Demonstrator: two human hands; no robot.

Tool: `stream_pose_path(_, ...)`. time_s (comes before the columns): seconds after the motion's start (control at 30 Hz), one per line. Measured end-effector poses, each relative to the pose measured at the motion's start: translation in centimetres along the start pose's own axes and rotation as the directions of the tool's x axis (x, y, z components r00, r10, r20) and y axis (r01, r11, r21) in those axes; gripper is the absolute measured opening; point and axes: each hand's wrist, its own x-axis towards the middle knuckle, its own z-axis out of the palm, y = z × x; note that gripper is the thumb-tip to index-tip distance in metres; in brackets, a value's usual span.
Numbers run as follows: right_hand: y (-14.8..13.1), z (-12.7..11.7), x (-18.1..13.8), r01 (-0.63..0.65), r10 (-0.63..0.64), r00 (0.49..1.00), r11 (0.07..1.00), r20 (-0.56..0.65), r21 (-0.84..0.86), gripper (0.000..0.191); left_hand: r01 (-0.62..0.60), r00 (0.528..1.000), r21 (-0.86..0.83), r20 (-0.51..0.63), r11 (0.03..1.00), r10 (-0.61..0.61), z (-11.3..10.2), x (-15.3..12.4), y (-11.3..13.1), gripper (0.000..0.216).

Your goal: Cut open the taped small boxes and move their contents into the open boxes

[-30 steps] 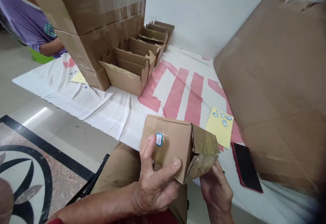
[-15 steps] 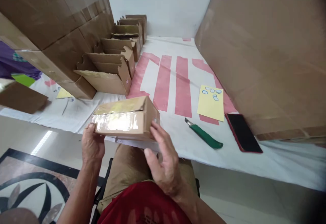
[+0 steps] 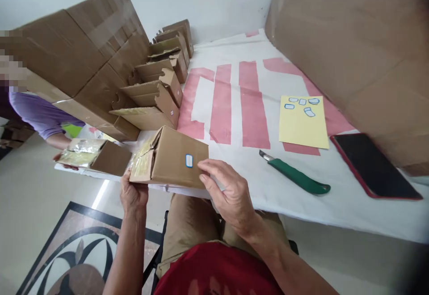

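Fingers of L hand (image 3: pixel 134 197), head view, are closed on the lower L corner of a taped cardboard box (image 3: pixel 176 161). R hand (image 3: pixel 234 194) has fingers half-curled, tips at box's R end nr its blue-edged label (image 3: pixel 189 161); can't tell if they grip. Box is at the bench's (image 3: pixel 362 214) front edge, w/ a 2nd box (image 3: pixel 114 157) just L, at a co-worker's hand (image 3: pixel 57 157). To R: green cutter (image 3: pixel 298 176), yellow sheet (image 3: pixel 301 127), phone (image 3: pixel 375 165). Open boxes (image 3: pixel 145 118) in a row behind.

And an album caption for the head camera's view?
Left hand holds a labelled cardboard box, right hand at its other end, green cutter nearby.
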Motion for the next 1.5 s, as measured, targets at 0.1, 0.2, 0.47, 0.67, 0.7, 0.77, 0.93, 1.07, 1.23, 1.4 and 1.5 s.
stream_pose_path(0.1, 0.2, 0.1, 1.1, 0.131, -0.129, 0.991, 0.986, 0.019, -0.102, 0.018, 0.01, 1.0, -0.013, 0.02, 1.0, -0.01, 0.6, -0.5, 0.4, 0.024)
stream_pose_path(0.2, 0.4, 0.0, 1.8, 0.206, -0.197, 0.978, 0.961, 0.065, -0.187, 0.017, 0.02, 1.0, -0.041, 0.008, 0.999, -0.02, 1.1, -1.0, 0.5, 0.024)
stream_pose_path(0.47, 1.5, -0.4, 1.7, 0.114, -0.109, 0.993, 0.985, 0.049, -0.13, 0.018, -0.069, 0.997, 0.022, 0.03, 0.997, 0.068, 1.3, -1.5, 0.2, 0.027)
stream_pose_path(0.67, 2.2, -0.7, 1.3, -0.004, 0.004, 1.0, 1.0, -0.008, -0.02, 0.023, -0.111, 0.992, 0.087, 0.065, 0.99, 0.106, 1.5, -1.7, 0.1, 0.026)
stream_pose_path(0.7, 2.2, -0.8, 1.3, 0.0, -0.001, 1.0, 1.0, -0.022, -0.017, 0.023, -0.112, 0.992, 0.09, 0.066, 0.99, 0.107, 1.6, -1.8, 0.1, 0.027)
stream_pose_path(0.77, 2.1, -1.0, 1.2, -0.001, 0.001, 0.999, 1.0, -0.048, -0.008, 0.023, -0.109, 0.993, 0.083, 0.057, 0.991, 0.104, 1.7, -2.0, 0.1, 0.027)
stream_pose_path(0.93, 1.8, -1.5, 0.5, -0.027, 0.027, 1.0, 0.999, 0.005, -0.023, 0.016, -0.117, 0.993, 0.087, 0.031, 0.989, 0.115, 2.1, -2.5, 0.2, 0.027)
stream_pose_path(1.07, 2.3, -1.5, -0.2, 0.006, -0.009, 1.0, 0.989, -0.023, -0.149, 0.018, -0.102, 0.994, 0.05, -0.025, 0.994, 0.103, 2.4, -3.0, 0.2, 0.024)
stream_pose_path(1.23, 3.4, -1.7, -1.2, -0.026, 0.017, 0.999, 0.975, -0.043, -0.221, 0.028, -0.114, 0.992, 0.054, -0.052, 0.992, 0.117, 2.7, -3.8, 0.2, 0.023)
stream_pose_path(1.4, 4.3, -2.4, -2.5, -0.109, 0.104, 0.994, 0.967, -0.035, -0.228, 0.028, -0.148, 0.986, 0.107, -0.056, 0.983, 0.155, 3.1, -4.6, -0.1, 0.032)
stream_pose_path(1.5, 5.0, -2.7, -3.3, -0.19, 0.187, 0.982, 0.965, -0.033, -0.179, 0.023, -0.167, 0.984, 0.147, -0.039, 0.975, 0.175, 3.2, -5.1, -0.3, 0.036)
